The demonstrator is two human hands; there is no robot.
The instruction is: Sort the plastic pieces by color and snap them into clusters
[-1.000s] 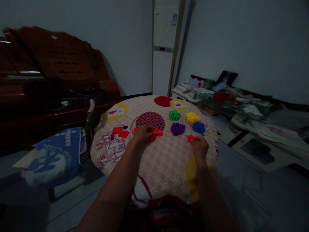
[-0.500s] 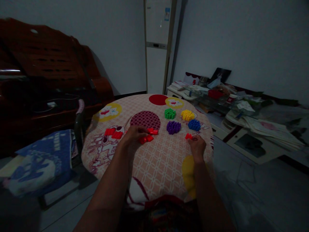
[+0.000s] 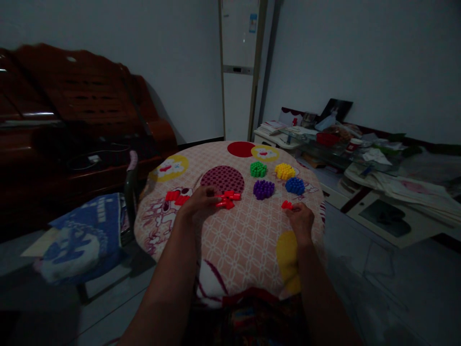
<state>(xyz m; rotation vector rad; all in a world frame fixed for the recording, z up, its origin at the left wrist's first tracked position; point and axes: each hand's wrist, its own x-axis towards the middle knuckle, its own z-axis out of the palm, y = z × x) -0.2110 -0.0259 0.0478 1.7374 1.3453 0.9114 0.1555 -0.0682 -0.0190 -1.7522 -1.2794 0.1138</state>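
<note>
My left hand (image 3: 201, 198) is closed, its thumb and fingers pinched on a small red plastic piece (image 3: 220, 204) at the left side of a loose group of red pieces (image 3: 234, 196). Several more red pieces (image 3: 176, 197) lie on the cloth to the left of that hand. Over the table's right side, my right hand (image 3: 301, 218) has its fingertips closed on a little red piece (image 3: 287, 205). Beyond it stand tight clusters of small pegs: purple (image 3: 263, 190), blue (image 3: 295, 186), green (image 3: 258, 169) and yellow (image 3: 285, 171). Exact shapes are too small and dim to tell.
A patterned cloth covers the round table (image 3: 237, 245). To the left are a chair with a blue cloth (image 3: 86, 235) and a wooden bench (image 3: 90, 101). A low cabinet (image 3: 378, 211) with papers and clutter stands on the right. A tall white unit (image 3: 237, 105) is at the back.
The view has shifted slightly, so the table sits further right. At my left hand, the red pieces lie differently and one now shows at the fingertips. My right hand keeps its red piece.
</note>
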